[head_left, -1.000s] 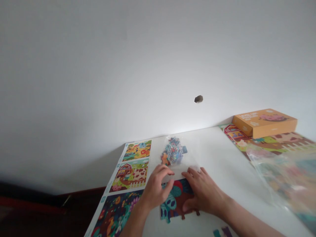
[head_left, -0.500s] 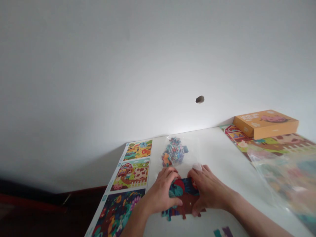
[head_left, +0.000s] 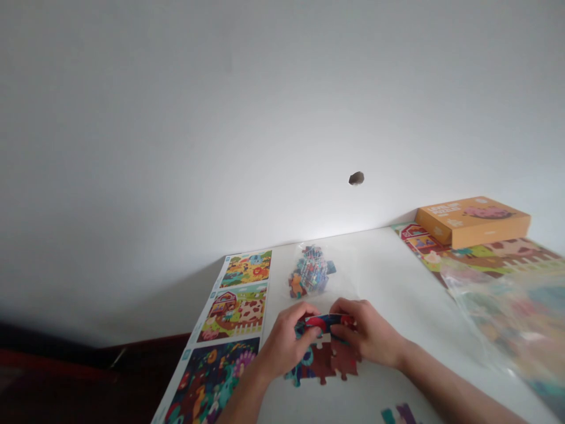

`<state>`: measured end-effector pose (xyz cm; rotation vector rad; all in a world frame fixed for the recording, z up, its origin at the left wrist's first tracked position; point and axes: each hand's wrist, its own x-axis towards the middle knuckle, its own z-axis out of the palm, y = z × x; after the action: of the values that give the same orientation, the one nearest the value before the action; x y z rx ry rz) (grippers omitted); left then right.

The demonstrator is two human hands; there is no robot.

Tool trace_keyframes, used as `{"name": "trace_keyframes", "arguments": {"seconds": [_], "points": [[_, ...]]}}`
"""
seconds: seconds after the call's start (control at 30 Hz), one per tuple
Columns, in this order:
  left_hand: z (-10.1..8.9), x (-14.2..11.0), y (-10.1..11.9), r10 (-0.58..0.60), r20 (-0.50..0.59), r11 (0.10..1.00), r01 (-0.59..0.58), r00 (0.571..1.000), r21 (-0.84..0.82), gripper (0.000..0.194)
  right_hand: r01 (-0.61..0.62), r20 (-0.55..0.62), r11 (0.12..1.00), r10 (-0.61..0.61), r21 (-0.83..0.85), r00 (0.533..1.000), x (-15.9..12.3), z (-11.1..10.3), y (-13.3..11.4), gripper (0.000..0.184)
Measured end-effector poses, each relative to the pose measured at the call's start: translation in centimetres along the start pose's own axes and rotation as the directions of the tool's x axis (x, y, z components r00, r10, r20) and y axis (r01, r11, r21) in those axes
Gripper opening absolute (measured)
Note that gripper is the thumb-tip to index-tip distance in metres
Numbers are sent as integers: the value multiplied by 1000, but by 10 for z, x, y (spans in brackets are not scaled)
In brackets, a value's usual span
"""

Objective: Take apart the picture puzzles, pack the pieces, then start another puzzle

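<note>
Evidently pinching the red-and-blue puzzle strip point(head_left: 318, 322) at both ends: at the left between thumb and fingers of the left hand point(head_left: 289, 338), at the right likewise with the right hand point(head_left: 373, 333). Tilted up, seemingly, and split in the middle from the lower puzzle part point(head_left: 321, 362) by a pale, jagged gap; impossible to tell, under the fingers, whether also apart at the sides. Lower down, flat on the white table point(head_left: 379, 265), with tabs pointing toward the near side. Likely to bend or break at a joint if pulled unevenly, being gripped only at the ends. Liable, too, to crease a tab if pressed out of line with the slots, since half hidden behind the thumbs. At risk, besides, of sliding on the smooth tabletop if pushed too hard, with only a thin clear bag point(head_left: 339, 288) of more pieces point(head_left: 311, 268) just beyond. Easy to knock aside with the right forearm point(head_left: 450, 383): the loose pieces point(head_left: 388, 416) near the bottom of the view. Easy to drag with the left forearm point(head_left: 247, 388): the picture sheet point(head_left: 233, 315) alongside.
</note>
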<state>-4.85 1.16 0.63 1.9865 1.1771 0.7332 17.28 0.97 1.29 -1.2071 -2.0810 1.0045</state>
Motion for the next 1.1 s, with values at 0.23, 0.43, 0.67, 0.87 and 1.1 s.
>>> {"name": "trace_keyframes", "arguments": {"seconds": [0.23,0.43,0.67,0.87,1.1], "points": [[7,0,-8,-21,7,986,22,1000,-167,16,-56,-63,984,68,171,996,3,10,2,13],[15,0,-9,-116,49,952,125,992,-280,34,-97,-121,980,119,173,986,4,13,3,15],[12,0,-3,-166,29,931,167,986,-324,32,-115,-194,961,167,253,967,5,16,9,13],[11,1,-2,-197,30,884,191,980,-426,36,-68,-226,913,172,403,959,3,21,9,21],[13,0,-4,-197,23,890,188,980,-415,31,-118,-87,694,253,711,963,9,24,12,39]]}}
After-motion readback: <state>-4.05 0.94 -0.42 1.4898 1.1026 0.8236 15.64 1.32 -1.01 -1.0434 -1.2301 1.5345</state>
